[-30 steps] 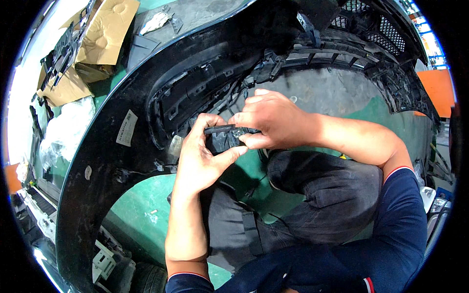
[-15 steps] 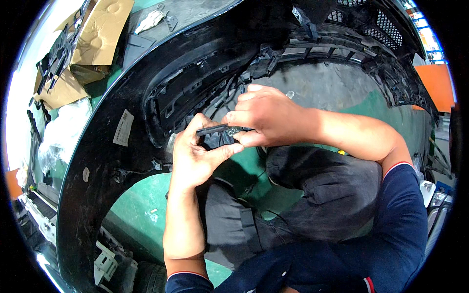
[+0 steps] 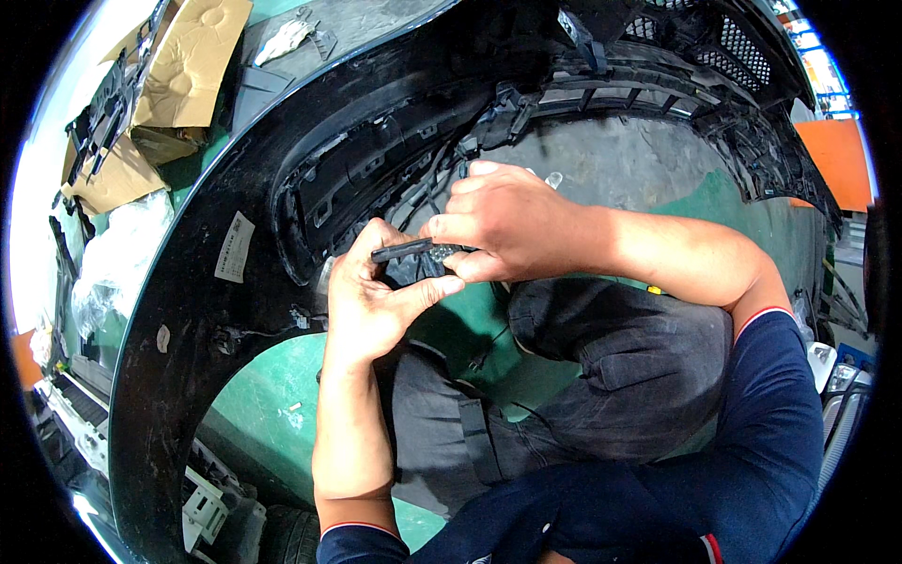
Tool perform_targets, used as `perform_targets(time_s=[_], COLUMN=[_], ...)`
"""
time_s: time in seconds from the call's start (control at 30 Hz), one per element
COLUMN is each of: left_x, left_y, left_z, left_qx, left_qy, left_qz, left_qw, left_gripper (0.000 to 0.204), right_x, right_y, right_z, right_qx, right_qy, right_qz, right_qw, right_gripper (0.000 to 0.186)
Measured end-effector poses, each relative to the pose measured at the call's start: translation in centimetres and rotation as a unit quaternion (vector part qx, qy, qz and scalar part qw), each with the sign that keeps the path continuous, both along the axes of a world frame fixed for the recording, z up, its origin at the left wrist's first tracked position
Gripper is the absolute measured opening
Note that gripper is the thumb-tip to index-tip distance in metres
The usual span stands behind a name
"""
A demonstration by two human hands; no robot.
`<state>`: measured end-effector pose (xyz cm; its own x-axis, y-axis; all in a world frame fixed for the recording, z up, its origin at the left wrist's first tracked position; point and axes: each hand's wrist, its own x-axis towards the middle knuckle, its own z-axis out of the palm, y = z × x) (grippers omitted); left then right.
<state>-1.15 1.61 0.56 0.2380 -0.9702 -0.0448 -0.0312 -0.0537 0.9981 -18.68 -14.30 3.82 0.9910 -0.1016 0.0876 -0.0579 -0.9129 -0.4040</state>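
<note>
A small black plastic part [image 3: 402,250], with a shiny, clear-looking piece [image 3: 442,252] at its right end, is held between my two hands. My left hand [image 3: 362,291] is closed round its left side, thumb along the near side. Closed over the right end, my right hand [image 3: 503,224] pinches it; the back of the hand hides most of the fingertips. What kind of part it is, I cannot make out. Just beyond my hands curves the inner side of a large black car bumper [image 3: 225,179], with dark cables [image 3: 427,193] along it.
The bumper arches around my bent legs [image 3: 620,367] on a green and grey floor [image 3: 268,390]. Cardboard [image 3: 183,80], clear plastic wrap [image 3: 122,254] and a white glove [image 3: 285,39] lie beyond it at left. An orange panel [image 3: 832,164] stands at right.
Both hands keep their hold on the black part, which is tilted slightly more, its left end lower. The whole view has shifted a little.
</note>
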Motion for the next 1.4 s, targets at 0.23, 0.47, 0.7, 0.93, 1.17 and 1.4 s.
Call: perform_targets(time_s=[0.23,0.47,0.7,0.93,1.17,1.4], left_x=[-0.4,-0.2,-0.3,-0.3,-0.5,-0.6], left_y=[0.0,0.1,0.2,0.2,0.1,0.0], left_z=[0.0,0.0,-0.4,0.3,0.6,0.9], left_qx=[0.035,0.003,-0.005,0.033,0.042,0.040], left_qy=[0.037,0.023,0.000,0.021,0.041,0.048], left_qz=[0.014,0.006,0.006,0.009,0.008,0.010], left_qw=[0.999,1.000,1.000,0.999,0.998,0.998], left_gripper=[0.049,0.041,0.043,0.046,0.047,0.047], right_x=[-0.1,-0.2,0.1,0.0,-0.1,-0.1], right_y=[0.0,0.0,0.1,0.1,0.1,0.1], right_z=[0.0,0.3,0.5,0.7,0.7,0.8], right_qx=[0.000,0.003,-0.006,-0.008,-0.003,-0.004], right_qy=[-0.006,0.003,0.000,0.005,-0.003,0.004], right_qz=[-0.003,0.002,0.000,0.000,-0.001,-0.003], right_qw=[1.000,1.000,1.000,1.000,1.000,1.000], right_gripper=[0.035,0.036,0.035,0.036,0.035,0.031])
